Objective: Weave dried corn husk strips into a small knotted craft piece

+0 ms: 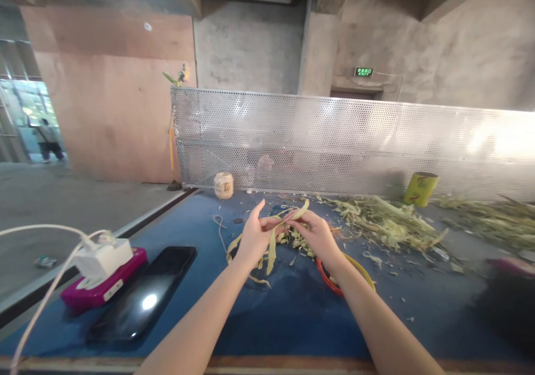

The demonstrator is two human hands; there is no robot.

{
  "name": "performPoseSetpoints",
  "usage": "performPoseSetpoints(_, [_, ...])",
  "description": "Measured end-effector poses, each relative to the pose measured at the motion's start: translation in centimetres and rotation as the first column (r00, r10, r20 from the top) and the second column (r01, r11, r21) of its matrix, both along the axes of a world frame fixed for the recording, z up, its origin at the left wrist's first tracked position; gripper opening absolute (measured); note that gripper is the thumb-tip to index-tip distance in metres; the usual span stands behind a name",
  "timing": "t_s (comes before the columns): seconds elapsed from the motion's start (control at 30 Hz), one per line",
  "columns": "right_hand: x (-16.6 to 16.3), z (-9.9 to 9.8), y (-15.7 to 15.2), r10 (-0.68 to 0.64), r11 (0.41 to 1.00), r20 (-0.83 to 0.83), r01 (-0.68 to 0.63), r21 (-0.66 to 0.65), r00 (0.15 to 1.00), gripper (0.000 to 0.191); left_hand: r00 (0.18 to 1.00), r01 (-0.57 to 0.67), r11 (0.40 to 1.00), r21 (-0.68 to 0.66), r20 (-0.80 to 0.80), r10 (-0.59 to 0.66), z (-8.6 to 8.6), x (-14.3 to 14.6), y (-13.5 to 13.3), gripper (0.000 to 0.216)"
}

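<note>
Faced a concrete wall (251, 52) bearing a lit green exit sign (363, 72), behind a perforated metal screen (292, 141) along the far side of a blue worktop (259, 330). Held pale green leaves (271, 252) above the middle of the worktop, grasped in the curled fingers of the left hand (253, 238), with thumb raised, and pinched in the fingers of the right hand (315, 233); could not tell one long leaf from several. Saw leaf scraps (303, 242) scattered below and a red and yellow bowl (324, 279) partly hidden under the right forearm (368, 308). Found a heap of leaves (384, 224) farther right, near a yellow-green can (421, 189), and a pale jar (223, 185) near the foot of the screen. Noticed a black phone (144, 294) lying at the left, just beside a pink power strip (96, 294) topped by a white charger (102, 258) with a white cable (42, 227).
</note>
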State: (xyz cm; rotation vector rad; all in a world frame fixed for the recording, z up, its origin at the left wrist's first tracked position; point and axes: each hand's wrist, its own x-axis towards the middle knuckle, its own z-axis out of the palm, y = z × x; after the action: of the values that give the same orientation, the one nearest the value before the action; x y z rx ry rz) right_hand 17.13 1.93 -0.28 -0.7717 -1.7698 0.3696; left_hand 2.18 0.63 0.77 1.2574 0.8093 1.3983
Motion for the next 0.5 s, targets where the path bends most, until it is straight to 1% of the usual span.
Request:
performPoseSetpoints(0.07, [-0.18, -0.2, 0.09, -0.006, 0.998, -0.041, 0.003, -0.064, 0.999, 0.012, 0.999, -0.021, 0.999, 0.029, -0.049, 0.023, -0.13, -0.13, 0.08, 0.094])
performPoseSetpoints(0.17, [-0.5, -0.3, 0.13, -0.026, 0.983, -0.133, 0.001, -0.182, 0.991, 0.013, 0.997, -0.042, 0.998, 0.049, -0.069, 0.045, -0.29, -0.21, 0.17, 0.092])
performPoseSetpoints(0.23, [-0.7, -0.17, 0.04, -0.032, 0.956, -0.183, -0.024, -0.293, 0.983, 0.016, 0.997, -0.037, 0.998, 0.052, -0.066, 0.041, -0.31, -0.17, 0.14, 0.089])
performPoseSetpoints(0.3, [-0.85, 0.02, -0.08, -0.035, 0.928, -0.21, -0.046, -0.369, 0.977, 0.018, 0.998, -0.029, 0.999, 0.036, -0.047, 0.031, -0.27, -0.07, 0.08, 0.088])
performPoseSetpoints(0.43, [-0.93, 0.09, -0.1, -0.024, 0.908, -0.241, -0.08, -0.412, 0.97, 0.021, 0.998, 0.0, 0.999, -0.041, 0.062, 0.003, -0.24, 0.16, 0.1, 0.088])
performPoseSetpoints(0.5, [-0.93, -0.04, 0.01, -0.014, 0.891, -0.255, -0.103, -0.442, 0.967, 0.024, 0.992, 0.029, 0.998, -0.055, 0.12, -0.022, -0.33, 0.2, 0.25, 0.087])
